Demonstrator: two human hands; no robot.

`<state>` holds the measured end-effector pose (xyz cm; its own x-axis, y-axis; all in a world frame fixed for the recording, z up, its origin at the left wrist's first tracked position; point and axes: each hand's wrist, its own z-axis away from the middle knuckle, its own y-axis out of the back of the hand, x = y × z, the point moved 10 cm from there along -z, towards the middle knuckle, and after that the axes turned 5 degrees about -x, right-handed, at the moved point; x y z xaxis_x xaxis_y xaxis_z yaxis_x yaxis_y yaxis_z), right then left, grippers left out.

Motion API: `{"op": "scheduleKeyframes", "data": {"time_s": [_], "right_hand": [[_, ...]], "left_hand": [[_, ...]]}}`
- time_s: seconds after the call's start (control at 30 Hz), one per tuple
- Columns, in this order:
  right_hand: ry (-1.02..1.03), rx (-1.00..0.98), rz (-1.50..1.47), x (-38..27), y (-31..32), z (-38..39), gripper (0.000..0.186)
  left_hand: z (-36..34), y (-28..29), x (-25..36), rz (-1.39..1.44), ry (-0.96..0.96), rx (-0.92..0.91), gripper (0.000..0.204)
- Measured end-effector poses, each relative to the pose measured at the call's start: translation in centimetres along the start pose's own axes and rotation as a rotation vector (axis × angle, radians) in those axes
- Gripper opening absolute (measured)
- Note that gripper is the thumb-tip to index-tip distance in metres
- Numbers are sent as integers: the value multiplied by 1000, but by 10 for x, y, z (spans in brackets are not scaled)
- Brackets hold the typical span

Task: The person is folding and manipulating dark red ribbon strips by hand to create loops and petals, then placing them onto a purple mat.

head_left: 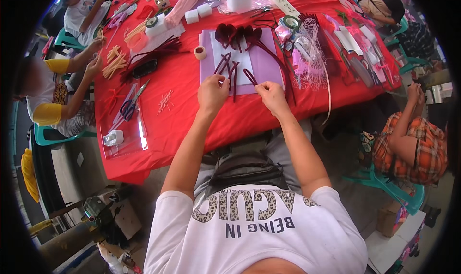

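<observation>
My right hand (272,96) pinches a dark red fuzzy pipe cleaner (249,76), bent into a narrow loop that points up and left. My left hand (213,92) is closed, thumb against fingers, beside more bent dark red pipe cleaners (234,75); whether it grips one is hidden. These pieces lie on white and lilac sheets (273,77). At the far edge of the sheets rest several dark red flower-like shapes (237,35), with long stems trailing to the right. A roll of tan tape (200,53) sits just left of the sheets.
Scissors (128,108) and a clear plastic sheet (126,142) lie left on the red tablecloth (177,135). A dark phone (145,68) lies near dark red pipe cleaners. White netting (309,55) and tools crowd the right. Foam blocks (239,1) stand at the back. People sit on both sides.
</observation>
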<state>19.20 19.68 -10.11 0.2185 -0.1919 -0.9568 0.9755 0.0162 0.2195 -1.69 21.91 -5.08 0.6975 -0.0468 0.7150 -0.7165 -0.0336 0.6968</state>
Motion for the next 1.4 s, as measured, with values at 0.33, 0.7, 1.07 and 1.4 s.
{"op": "scheduleKeyframes", "data": {"time_s": [0.33, 0.7, 1.07, 1.4], "right_hand": [[46, 73, 473, -15, -2, -34, 30], [113, -169, -578, -88, -11, 14, 14], [252, -325, -605, -119, -18, 47, 9], [240, -80, -911, -108, 3, 47, 4]], "left_hand": [[-25, -29, -9, -317, 68, -42, 22], [38, -7, 47, 765, 104, -548, 13], [72, 8, 54, 1035, 222, -619, 8], [75, 29, 60, 1758, 191, -432, 32]]}}
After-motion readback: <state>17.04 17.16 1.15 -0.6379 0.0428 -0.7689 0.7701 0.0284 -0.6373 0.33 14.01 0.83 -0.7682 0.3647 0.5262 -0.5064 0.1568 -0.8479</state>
